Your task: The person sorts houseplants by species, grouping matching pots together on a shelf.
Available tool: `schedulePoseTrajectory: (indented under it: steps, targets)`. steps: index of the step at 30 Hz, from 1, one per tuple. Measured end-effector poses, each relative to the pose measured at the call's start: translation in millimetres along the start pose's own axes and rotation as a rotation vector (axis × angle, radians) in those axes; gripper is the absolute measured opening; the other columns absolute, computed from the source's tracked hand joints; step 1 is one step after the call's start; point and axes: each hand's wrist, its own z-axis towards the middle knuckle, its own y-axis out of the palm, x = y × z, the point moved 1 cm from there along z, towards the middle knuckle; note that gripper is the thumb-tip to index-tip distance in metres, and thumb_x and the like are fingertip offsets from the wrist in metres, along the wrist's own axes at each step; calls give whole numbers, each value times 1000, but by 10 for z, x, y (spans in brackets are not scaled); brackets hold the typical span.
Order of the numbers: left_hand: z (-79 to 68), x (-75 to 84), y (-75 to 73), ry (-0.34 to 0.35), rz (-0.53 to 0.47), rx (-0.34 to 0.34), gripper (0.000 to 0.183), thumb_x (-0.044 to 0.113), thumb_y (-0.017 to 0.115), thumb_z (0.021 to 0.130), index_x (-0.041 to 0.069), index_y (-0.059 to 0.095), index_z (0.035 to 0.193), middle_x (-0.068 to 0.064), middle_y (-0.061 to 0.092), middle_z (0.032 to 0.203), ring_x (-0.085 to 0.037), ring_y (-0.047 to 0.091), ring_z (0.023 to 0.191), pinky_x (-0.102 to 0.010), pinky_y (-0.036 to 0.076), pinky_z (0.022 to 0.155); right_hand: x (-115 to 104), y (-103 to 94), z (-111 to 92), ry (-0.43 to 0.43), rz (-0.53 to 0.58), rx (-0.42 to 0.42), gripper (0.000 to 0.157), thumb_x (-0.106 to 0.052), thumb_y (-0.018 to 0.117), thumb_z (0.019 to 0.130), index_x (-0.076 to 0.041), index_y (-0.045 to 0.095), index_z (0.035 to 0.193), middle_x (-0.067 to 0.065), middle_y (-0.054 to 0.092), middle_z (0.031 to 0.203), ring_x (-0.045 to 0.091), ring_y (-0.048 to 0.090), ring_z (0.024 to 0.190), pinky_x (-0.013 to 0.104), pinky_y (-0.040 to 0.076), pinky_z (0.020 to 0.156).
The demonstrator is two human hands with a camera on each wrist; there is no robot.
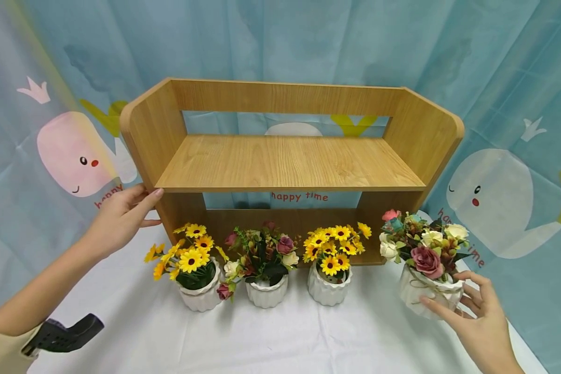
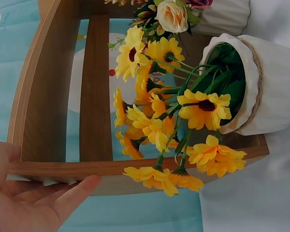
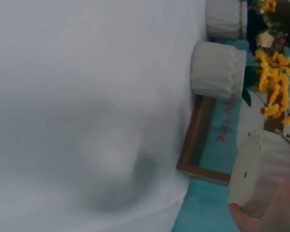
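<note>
My left hand (image 1: 126, 213) grips the left side panel of a two-tier wooden shelf (image 1: 285, 161), its digits at the panel's front edge. In the left wrist view, fingers (image 2: 77, 195) lie along the panel's outer face. With my right hand (image 1: 481, 317) I hold a white ribbed flowerpot (image 1: 430, 293) by its side, thumb in front. Pink, white and blue artificial flowers (image 1: 425, 249) fill it, and twine circles it. The right wrist view shows the pot's underside (image 3: 245, 174), raised off the cloth and tilted.
Three more white pots stand before the shelf: yellow sunflowers (image 1: 191, 254) at left, mixed roses (image 1: 266, 254) in the middle, sunflowers (image 1: 336, 244) at right. A white cloth (image 1: 280, 343) covers the table. Behind hangs a blue curtain (image 1: 290, 41) with whale prints.
</note>
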Motion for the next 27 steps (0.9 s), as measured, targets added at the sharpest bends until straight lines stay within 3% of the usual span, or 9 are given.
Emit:
schedulePoseTrajectory:
  steps: [3,5,12,15,18,20,22,23,27]
  targets:
    - [-3,10,-17,10,26,1,55,29,44,115,-16,47,146,-41,55,141,-57,59,121,-17,63,68,-23,-96,7,-48,-25,16,72,-25,89,88,-51,38,131,33,41,155,-7,53,98,3,45,67]
    - [-2,19,-33,8,48,-3,54,30,44,115,-16,50,142,-41,57,138,-57,61,120,-20,64,68,-40,-144,13,-91,-28,23,71,-22,88,89,-49,39,133,34,41,154,-19,45,90,3,46,68]
    - [27,82,-67,-11,145,-20,55,35,43,115,-15,56,133,-42,61,131,-53,70,109,-21,64,68,-80,-240,3,-144,-57,69,73,-17,90,87,-46,41,131,8,52,133,-21,49,89,4,49,69]
    - [34,119,-64,-17,161,-3,55,38,42,115,-14,60,120,-39,67,116,-49,74,101,-19,63,66,-114,-260,4,-163,-75,72,73,-18,90,87,-46,40,132,12,54,134,-22,47,89,4,49,67]
    - [39,149,-55,-16,187,24,51,36,42,115,-10,60,105,-24,65,86,-33,77,81,-17,60,62,-168,-269,5,-201,-96,67,74,-18,89,88,-47,38,132,24,52,139,-22,46,89,4,49,66]
    - [43,160,-51,-16,204,43,49,34,42,115,-8,59,98,-13,58,73,-19,73,69,-18,58,58,-216,-273,2,-240,-97,68,73,-14,89,87,-43,39,132,20,56,135,-22,47,89,5,49,66]
    - [49,167,-51,-18,209,51,48,33,42,115,-9,59,98,-9,55,71,-12,69,64,-18,57,57,-269,-275,-3,-274,-97,67,73,-12,89,87,-41,40,132,15,59,131,-23,49,89,5,49,66]
    - [51,170,-52,-20,205,54,48,33,42,115,-9,60,99,-9,55,71,-13,71,64,-18,57,56,-300,-277,-7,-289,-92,65,72,-10,89,87,-39,41,132,14,59,129,-22,50,89,5,50,66]
    - [60,170,-59,-28,178,48,49,32,41,116,-11,60,103,-13,59,77,-27,77,72,-17,58,58,-406,-295,-10,-337,-75,57,73,-6,89,85,-38,43,132,-14,60,118,-22,53,90,5,51,67]
